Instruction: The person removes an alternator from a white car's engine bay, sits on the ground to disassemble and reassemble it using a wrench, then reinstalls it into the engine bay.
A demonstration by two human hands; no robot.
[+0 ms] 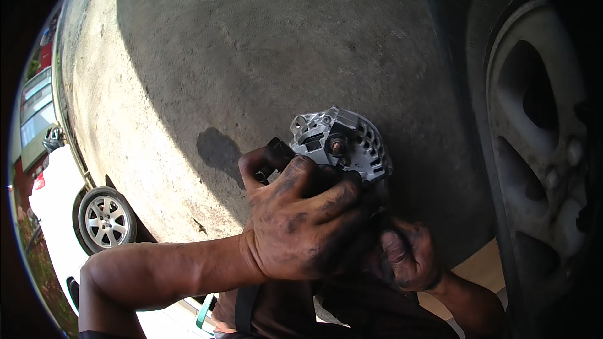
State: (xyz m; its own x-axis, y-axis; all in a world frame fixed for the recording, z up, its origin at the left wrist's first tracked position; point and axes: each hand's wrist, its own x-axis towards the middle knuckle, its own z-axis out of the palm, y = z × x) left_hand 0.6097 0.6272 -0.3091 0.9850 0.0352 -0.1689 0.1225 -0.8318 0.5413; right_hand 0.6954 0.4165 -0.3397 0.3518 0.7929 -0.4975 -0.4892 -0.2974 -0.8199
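Note:
A silver alternator (pixel 369 141) with a vented, slotted housing and a copper-coloured terminal post sits in front of me, in the middle of the view. My left hand (pixel 308 220), smeared with dark grease, is curled over its near side. Those fingers are closed on a small black part (pixel 276 150), whose ends show past the index finger; its full shape is hidden. Lower and to the right, my right hand (pixel 411 257) is closed, thumb bent on top, close to the alternator's near underside. What it grips is lost in shadow behind the left hand.
A large spoked car wheel (pixel 534 150) stands close at the right. Under the hands lies a grey concrete floor (pixel 270 44) with a dark stain (pixel 218 149) and a sunlit strip. At the far left a white car (pixel 56 201) is parked.

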